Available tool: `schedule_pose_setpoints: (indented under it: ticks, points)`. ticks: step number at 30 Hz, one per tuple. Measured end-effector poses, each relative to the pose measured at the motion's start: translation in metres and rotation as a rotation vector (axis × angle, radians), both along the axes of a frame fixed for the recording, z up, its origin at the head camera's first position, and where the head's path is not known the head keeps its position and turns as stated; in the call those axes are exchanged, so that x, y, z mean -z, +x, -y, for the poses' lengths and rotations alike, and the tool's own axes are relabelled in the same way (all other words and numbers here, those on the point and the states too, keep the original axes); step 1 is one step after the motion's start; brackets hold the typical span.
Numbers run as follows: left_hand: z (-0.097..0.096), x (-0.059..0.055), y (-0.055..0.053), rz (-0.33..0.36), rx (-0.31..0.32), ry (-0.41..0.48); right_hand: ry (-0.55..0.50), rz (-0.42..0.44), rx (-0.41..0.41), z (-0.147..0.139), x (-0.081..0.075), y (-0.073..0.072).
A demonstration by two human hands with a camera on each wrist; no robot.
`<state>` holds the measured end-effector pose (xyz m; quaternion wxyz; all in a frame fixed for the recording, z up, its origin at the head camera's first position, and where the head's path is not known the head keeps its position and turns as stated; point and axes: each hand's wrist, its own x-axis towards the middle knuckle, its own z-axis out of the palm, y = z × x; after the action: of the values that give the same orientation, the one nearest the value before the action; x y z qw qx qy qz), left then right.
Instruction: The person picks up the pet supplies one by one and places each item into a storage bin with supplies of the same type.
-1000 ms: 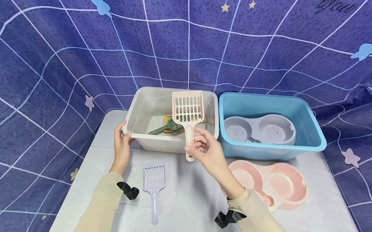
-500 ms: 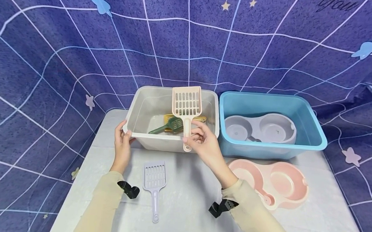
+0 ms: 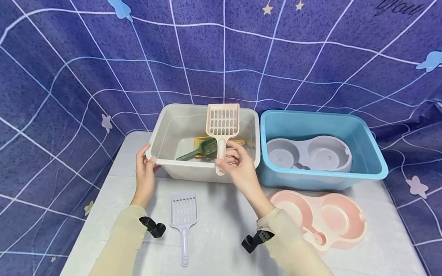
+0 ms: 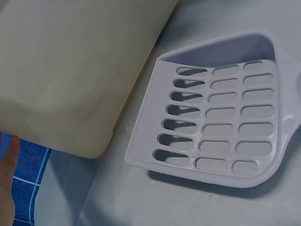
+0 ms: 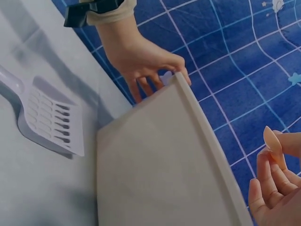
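My right hand (image 3: 243, 172) pinches the handle of a peach litter scoop (image 3: 222, 137), held blade up over the front rim of a pale grey litter box (image 3: 200, 170). At that box's front left corner, my left hand (image 3: 145, 178) grips the rim, as the right wrist view also shows. Inside the box lie a green scoop (image 3: 207, 147) and a yellow scoop (image 3: 198, 141), the green one partly covering the yellow. A lavender litter scoop (image 3: 184, 227) rests on the table in front, its slotted blade (image 4: 153, 113) near the box in the left wrist view.
To the right stands a blue litter box (image 3: 324, 174) holding a grey double bowl (image 3: 303, 148). In front of it, a pink double bowl (image 3: 316, 209) lies on the white table (image 3: 215, 246), partly behind my right forearm. A blue curtain (image 3: 196, 45) hangs behind.
My right hand has moved slightly left and farther away, carrying the peach litter scoop a little higher over the grey litter box. The left hand stays on the rim.
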<state>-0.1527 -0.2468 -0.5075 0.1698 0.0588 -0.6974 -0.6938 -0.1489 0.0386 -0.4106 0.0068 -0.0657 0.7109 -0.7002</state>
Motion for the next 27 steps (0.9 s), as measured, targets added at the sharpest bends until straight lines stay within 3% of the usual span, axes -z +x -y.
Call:
schedule_pose_setpoints:
  ticks: [27]
  points:
    - [-0.001, 0.000, 0.000, 0.003, -0.004, 0.014, 0.111, -0.038, 0.042, -0.006, 0.006, -0.032]
